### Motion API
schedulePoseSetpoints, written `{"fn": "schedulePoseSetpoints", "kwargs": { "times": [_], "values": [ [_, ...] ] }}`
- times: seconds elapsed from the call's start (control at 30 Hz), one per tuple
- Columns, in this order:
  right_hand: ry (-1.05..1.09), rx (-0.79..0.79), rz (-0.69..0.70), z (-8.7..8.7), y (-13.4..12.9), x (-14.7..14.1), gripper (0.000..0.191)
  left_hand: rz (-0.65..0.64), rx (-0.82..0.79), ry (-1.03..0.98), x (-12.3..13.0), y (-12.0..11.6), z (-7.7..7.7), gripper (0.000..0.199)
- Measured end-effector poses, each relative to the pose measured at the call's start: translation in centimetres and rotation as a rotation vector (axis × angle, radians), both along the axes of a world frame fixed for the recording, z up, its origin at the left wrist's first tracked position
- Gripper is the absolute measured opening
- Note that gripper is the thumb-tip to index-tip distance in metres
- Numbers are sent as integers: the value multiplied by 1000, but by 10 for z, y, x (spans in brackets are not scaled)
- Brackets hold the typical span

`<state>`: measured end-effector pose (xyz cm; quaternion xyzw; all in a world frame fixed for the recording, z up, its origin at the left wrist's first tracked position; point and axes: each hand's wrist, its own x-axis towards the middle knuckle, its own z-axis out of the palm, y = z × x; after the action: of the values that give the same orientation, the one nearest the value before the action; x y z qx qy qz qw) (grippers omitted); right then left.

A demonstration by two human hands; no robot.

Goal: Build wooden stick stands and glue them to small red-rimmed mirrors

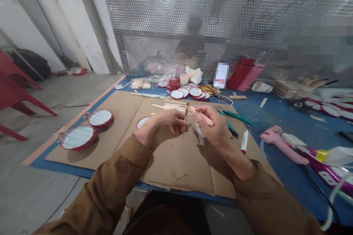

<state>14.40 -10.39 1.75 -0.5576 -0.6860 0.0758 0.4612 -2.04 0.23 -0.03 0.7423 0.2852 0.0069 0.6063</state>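
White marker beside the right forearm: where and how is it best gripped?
Probably at the middle of the white marker, from above, pinching its long sides: it is slim and straight, lying lengthwise with its red end nearest the camera.

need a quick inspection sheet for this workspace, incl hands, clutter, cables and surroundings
surface: cardboard sheet over a blue tabletop
things in hand: thin brown stick; slim pink tool, exact type unclear
nearby pieces: two red-rimmed round pieces at the cardboard's left; loose pale sticks
clutter: green-handled pliers, white marker, pink glue gun
hands: left hand holds the stick; right hand grips the tool
cables: black cord near the glue gun
surroundings: perforated metal panel, red plastic chair
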Motion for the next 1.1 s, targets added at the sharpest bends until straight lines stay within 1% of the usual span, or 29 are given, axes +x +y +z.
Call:
{"fn": "schedulePoseSetpoints", "kwargs": {
  "times": [0.13,0.3,0.5,0.63,0.77,0.93,1.1],
  "values": [
    [-36,2,18,-1,0,0,23,23,7,16,0,0,1,16],
    [-34,-1,29,0,-1,0,25,4,4,1,-1,-3,5,16],
    [-50,16,57,-2,0,0,21,7,-22,-21,-1,0,0,18],
    [-98,38,48,-3,1,2,21,3,-19,-40,-1,-1,0,22],
    [-93,26,71,-3,0,2,20,-3,-35,-59,-1,-1,0,22],
    [-84,1,22,-3,0,2,22,1,-40,-70,-2,-1,-2,23],
    [-63,4,7,-5,2,5,21,10,-49,-66,-1,0,-3,24]
  ]
}}
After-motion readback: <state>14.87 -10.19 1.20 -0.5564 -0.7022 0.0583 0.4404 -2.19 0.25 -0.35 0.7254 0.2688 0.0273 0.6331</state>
